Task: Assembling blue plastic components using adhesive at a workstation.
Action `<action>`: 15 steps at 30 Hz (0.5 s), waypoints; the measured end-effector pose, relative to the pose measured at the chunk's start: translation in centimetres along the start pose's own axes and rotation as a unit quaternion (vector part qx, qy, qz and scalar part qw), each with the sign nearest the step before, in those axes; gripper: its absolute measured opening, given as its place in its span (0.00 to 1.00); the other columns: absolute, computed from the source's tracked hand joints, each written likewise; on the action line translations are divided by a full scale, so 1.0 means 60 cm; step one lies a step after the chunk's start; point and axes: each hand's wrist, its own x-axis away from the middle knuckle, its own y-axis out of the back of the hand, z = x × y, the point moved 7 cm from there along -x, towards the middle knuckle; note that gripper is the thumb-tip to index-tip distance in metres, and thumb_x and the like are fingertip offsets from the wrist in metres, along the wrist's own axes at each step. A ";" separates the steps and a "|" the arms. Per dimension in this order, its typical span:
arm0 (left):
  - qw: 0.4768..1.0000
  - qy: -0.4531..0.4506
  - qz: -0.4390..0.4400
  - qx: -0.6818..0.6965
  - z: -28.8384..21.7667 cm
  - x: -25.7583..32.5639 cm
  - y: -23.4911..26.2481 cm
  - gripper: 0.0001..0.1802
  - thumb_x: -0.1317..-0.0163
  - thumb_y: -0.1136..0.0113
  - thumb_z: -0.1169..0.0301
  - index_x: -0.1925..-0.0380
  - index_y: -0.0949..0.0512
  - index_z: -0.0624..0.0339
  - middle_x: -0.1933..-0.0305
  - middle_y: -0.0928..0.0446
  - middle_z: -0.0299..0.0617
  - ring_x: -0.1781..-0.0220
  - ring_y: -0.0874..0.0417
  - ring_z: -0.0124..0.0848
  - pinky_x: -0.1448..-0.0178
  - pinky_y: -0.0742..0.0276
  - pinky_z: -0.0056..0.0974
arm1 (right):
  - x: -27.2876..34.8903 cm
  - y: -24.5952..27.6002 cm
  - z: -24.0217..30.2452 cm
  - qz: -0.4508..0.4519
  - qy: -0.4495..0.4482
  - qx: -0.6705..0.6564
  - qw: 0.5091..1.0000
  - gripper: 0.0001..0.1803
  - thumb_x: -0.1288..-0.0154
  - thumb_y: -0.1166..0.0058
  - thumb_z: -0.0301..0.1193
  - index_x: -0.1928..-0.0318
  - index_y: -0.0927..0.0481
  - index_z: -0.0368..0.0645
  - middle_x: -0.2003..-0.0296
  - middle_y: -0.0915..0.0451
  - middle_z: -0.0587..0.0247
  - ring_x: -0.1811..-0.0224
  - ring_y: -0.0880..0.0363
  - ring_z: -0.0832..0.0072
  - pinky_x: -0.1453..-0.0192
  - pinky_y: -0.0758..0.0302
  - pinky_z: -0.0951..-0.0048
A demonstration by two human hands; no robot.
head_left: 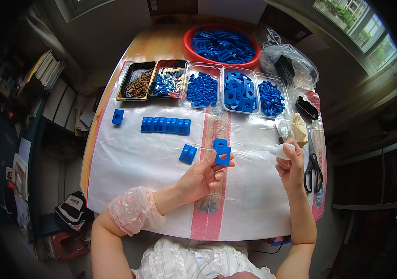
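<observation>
My left hand (199,180) pinches a blue plastic piece with round holes (226,150) between thumb and fingers, above the middle of the table. In my right hand (292,167) is a small white squeeze bottle (279,151), tilted with its narrow tip toward the left. Just left of the held piece lies a ridged blue block (187,154). Farther away, several similar blocks form a row (166,126). A lone blue piece with a hole (118,117) rests at the far left.
Trays of brown screws (139,85), small metal parts (166,80) and blue parts (203,88) line the back. Behind them stands a red basin (190,50) heaped with blue pieces. Black-handled scissors (317,173), crumpled brown paper (300,128) and a plastic bag (307,65) lie on the right.
</observation>
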 end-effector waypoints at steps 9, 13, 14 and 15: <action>1.000 -0.002 -0.005 0.008 0.000 0.000 0.002 0.30 0.26 0.56 0.46 0.37 0.33 0.58 0.51 0.27 0.34 0.66 0.35 0.17 0.70 0.35 0.21 | 0.000 0.000 0.001 0.001 0.003 0.005 1.000 0.11 0.33 0.41 0.32 0.69 0.31 0.51 0.84 0.40 0.82 0.86 0.48 0.94 0.86 0.56 0.87; 1.000 0.000 -0.002 0.011 -0.001 0.000 -0.002 0.30 0.26 0.56 0.46 0.37 0.33 0.58 0.51 0.28 0.35 0.66 0.35 0.17 0.70 0.36 0.21 | 0.000 0.002 0.001 0.005 0.003 0.004 1.000 0.11 0.33 0.41 0.33 0.70 0.31 0.51 0.84 0.40 0.82 0.86 0.48 0.94 0.86 0.56 0.87; 1.000 0.001 -0.003 0.011 -0.001 0.000 -0.002 0.30 0.26 0.56 0.46 0.37 0.33 0.58 0.51 0.28 0.35 0.66 0.35 0.17 0.70 0.36 0.21 | 0.000 0.001 0.001 0.004 0.003 0.005 1.000 0.11 0.33 0.41 0.33 0.70 0.31 0.51 0.84 0.40 0.82 0.86 0.48 0.94 0.86 0.56 0.87; 1.000 0.002 -0.003 0.011 0.000 0.000 -0.001 0.30 0.26 0.56 0.46 0.37 0.33 0.58 0.51 0.28 0.35 0.66 0.35 0.17 0.70 0.36 0.21 | 0.000 0.000 0.001 0.003 0.003 0.006 1.000 0.12 0.33 0.41 0.33 0.70 0.31 0.51 0.84 0.40 0.82 0.86 0.48 0.94 0.86 0.56 0.87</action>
